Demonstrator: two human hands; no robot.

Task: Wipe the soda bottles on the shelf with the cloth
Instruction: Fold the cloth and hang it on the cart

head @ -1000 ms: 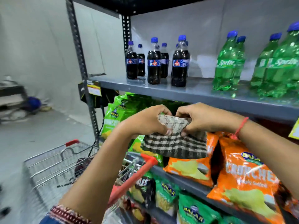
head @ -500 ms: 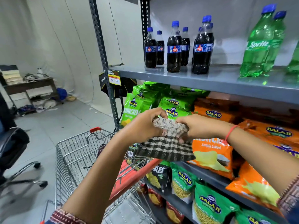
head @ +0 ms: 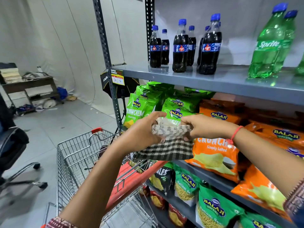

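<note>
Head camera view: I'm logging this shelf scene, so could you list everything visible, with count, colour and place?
cola bottles: at least six, dark with blue caps, top shelf left
Sprite bottles: two in full, green with blue caps, top shelf right
shelf: one, grey metal
green snack bags: several, middle and lower shelves
orange snack bags: several, middle shelf right
shopping cart: one, wire with red trim, below the hands
desk: one, brown, far left
office chair: one, black, left edge
cloth: one, checked, held by both hands
left hand: grips cloth
right hand: grips cloth
</note>
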